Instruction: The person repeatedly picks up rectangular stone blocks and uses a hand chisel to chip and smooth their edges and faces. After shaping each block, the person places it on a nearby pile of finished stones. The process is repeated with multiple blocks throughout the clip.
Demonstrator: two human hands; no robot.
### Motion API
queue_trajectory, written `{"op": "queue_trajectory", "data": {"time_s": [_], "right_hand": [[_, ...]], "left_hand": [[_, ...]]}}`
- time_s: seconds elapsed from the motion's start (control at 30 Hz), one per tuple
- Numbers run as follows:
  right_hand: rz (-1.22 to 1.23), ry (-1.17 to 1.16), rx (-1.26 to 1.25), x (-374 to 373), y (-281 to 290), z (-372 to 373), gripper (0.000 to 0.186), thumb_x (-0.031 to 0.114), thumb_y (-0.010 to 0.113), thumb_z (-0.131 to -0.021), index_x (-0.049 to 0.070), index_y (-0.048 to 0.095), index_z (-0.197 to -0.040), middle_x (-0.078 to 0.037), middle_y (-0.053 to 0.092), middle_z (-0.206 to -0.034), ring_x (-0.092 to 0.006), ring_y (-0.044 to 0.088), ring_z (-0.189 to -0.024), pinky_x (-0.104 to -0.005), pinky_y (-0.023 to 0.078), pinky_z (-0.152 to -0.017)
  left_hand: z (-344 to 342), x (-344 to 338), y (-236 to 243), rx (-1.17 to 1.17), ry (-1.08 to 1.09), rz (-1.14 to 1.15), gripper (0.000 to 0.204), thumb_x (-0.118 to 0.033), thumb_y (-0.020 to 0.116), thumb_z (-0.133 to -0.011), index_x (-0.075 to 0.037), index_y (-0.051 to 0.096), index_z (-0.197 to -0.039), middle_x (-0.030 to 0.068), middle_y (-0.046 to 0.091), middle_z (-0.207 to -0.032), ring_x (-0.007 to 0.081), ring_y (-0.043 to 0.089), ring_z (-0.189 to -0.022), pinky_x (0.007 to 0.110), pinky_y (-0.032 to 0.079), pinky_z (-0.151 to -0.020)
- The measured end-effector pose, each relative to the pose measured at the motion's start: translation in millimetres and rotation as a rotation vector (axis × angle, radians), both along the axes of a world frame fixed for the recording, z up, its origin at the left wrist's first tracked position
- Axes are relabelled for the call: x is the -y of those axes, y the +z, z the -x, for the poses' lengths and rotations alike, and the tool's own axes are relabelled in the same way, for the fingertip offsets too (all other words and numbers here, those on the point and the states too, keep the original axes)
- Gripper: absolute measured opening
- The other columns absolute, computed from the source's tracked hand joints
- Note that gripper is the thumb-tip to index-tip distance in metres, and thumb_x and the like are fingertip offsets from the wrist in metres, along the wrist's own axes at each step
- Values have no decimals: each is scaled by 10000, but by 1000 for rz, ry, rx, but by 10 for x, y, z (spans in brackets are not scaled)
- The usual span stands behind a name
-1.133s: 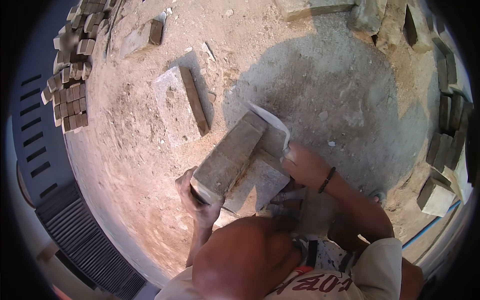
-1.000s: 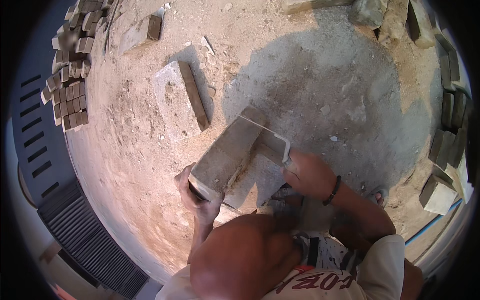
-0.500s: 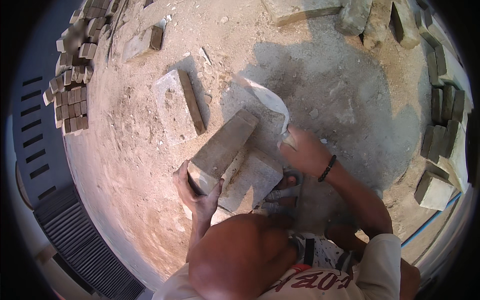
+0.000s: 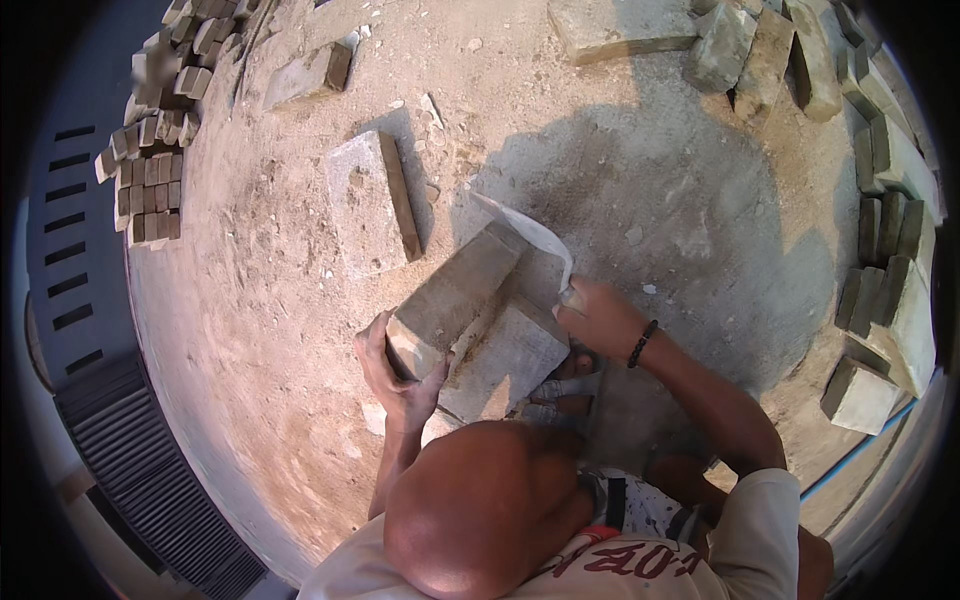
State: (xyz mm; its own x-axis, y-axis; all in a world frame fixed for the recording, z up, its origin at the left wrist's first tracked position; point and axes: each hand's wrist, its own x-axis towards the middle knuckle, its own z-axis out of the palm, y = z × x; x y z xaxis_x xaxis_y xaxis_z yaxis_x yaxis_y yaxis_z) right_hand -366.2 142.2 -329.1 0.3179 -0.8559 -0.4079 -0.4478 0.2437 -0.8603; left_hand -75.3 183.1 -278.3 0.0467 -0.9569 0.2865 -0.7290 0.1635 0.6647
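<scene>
My left hand (image 4: 402,388) grips the near end of a grey-brown block (image 4: 455,292), its thumb and fingers on opposite sides. The block is tilted and rests against another block (image 4: 518,352) lying under its right side. A trowel (image 4: 535,232) with a pale, narrow blade is in my right hand (image 4: 603,318), fingers closed round its handle. Its blade lies over or right beside the block's far end; whether it touches cannot be made out. A dark beaded bracelet circles my right wrist.
A single block (image 4: 368,205) lies just beyond, with a smaller one (image 4: 308,78) farther left. Stacked bricks (image 4: 155,185) stand at far left; more blocks (image 4: 880,285) line the right. A blue hose (image 4: 850,458) runs at lower right. My feet (image 4: 560,400) are close to the lower block.
My right hand has brought the trowel down and nearer, so its blade is now at the block's far end. My left hand keeps its grip. The whole view has shifted slightly.
</scene>
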Motion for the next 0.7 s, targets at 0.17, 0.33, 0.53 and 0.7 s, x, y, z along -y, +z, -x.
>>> {"op": "queue_trajectory", "data": {"time_s": [0.17, 0.33, 0.53, 0.7], "right_hand": [[-101, 10, -11, 186, 501, -68, 438, 291, 607, -875, -61, 576, -1134, -288, 663, -910, -432, 670, -886, -466, 513, -769], [-103, 136, -113, 64, -231, 55, 433, 286, 585, -875, -64, 557, -1129, -285, 659, -834, -462, 652, -856, -532, 502, -796], [-48, 212, -109, 51, 190, -126, 406, 290, 596, -877, -49, 568, -1100, -296, 646, -902, -481, 627, -896, -502, 497, -789], [-9, 163, -161, 261, 319, -87, 400, 260, 609, -868, -55, 562, -1110, -280, 651, -882, -478, 632, -854, -503, 499, -757]], "left_hand": [[-70, -49, -37, -18, 17, 10, 897, -126, 858, -555, -57, 477, -1365, 134, 501, -1140, 300, 512, -1040, 414, 426, -916], [-47, -7, -10, 29, -19, -2, 902, -122, 832, -553, -64, 467, -1376, 138, 520, -1187, 293, 516, -1064, 411, 429, -940], [-151, -113, -91, -52, -9, -3, 900, -125, 811, -567, -73, 458, -1393, 139, 539, -1196, 284, 516, -1080, 412, 430, -958], [-138, -100, -36, -56, 1, -2, 869, -130, 791, -585, -68, 461, -1387, 147, 544, -1211, 290, 517, -1086, 416, 432, -955]]}}
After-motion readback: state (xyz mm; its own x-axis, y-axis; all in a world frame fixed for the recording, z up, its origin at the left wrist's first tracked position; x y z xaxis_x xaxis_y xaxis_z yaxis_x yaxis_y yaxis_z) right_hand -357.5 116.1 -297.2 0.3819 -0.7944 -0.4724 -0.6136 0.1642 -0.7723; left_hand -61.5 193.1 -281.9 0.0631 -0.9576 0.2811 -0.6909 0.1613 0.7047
